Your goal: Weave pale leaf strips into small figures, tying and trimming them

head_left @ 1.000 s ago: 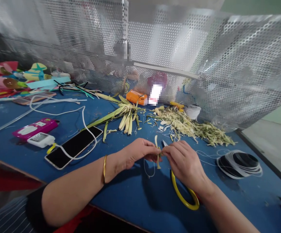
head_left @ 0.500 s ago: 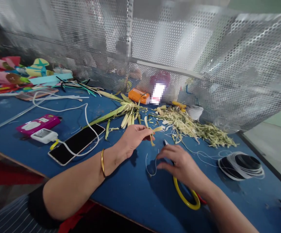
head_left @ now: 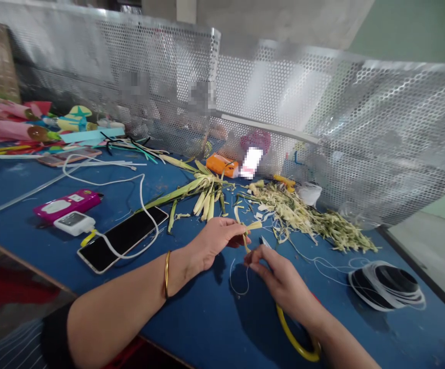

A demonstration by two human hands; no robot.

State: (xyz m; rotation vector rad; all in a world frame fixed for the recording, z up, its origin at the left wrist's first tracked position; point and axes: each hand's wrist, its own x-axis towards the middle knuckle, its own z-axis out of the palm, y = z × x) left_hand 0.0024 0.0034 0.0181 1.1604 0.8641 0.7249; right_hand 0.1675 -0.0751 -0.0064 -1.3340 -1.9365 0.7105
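Between the thumb and fingers of my left hand (head_left: 222, 238) a small folded bundle of pale leaf strips (head_left: 254, 225) is pinched. One strip hangs down, and my right hand (head_left: 278, 271) has its thumb and fingertips closed at that strip's lower end. A thin white thread (head_left: 239, 294) curves in a loop just below the fingertips. Scissors with a yellow handle (head_left: 293, 335) lie on the table under my right hand, which hides their middle; the blade tips show beyond it.
Leaf stalks (head_left: 207, 192) and a heap of shredded leaf (head_left: 302, 205) lie behind my hands. At right is a thread spool (head_left: 385, 284). A phone (head_left: 120, 238), white cable (head_left: 142, 195) and magenta device (head_left: 68, 204) are at left. A perforated metal screen (head_left: 268, 87) stands at the back.
My right hand has moved up toward my left and its fingers have closed at the hanging strip's end. The camera view has tilted up slightly. My left hand keeps its pinch.
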